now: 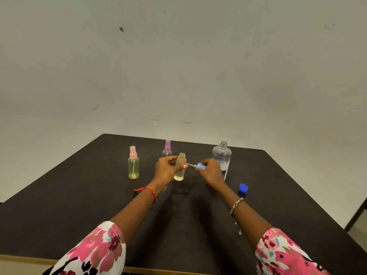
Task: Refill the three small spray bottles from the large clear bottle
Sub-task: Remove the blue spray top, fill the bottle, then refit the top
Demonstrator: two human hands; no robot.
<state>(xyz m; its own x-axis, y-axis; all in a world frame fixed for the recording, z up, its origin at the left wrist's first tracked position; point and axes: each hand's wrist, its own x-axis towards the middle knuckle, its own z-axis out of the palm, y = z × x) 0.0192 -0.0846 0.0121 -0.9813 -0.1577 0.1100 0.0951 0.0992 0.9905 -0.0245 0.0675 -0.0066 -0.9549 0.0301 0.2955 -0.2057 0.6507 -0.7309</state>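
My left hand (pixel 166 169) grips a small uncapped spray bottle (pixel 180 171) standing on the dark table (pixel 178 225), holding pale liquid in its lower part. Just to its right, my right hand (pixel 211 170) holds the blue spray top (pixel 200 166), its thin tube pointing left toward the bottle. A pink-topped bottle (pixel 133 163) with yellowish liquid stands at the left. Behind my left hand a purple-topped bottle (pixel 167 148) is partly hidden. The large clear bottle (pixel 222 158) stands open behind my right hand, with little liquid at its base.
A blue cap (pixel 243 188) lies on the table to the right of my right forearm. A few water drops (pixel 239 231) sit near my right sleeve. A plain wall rises behind the table's far edge. The table's right edge drops to the floor.
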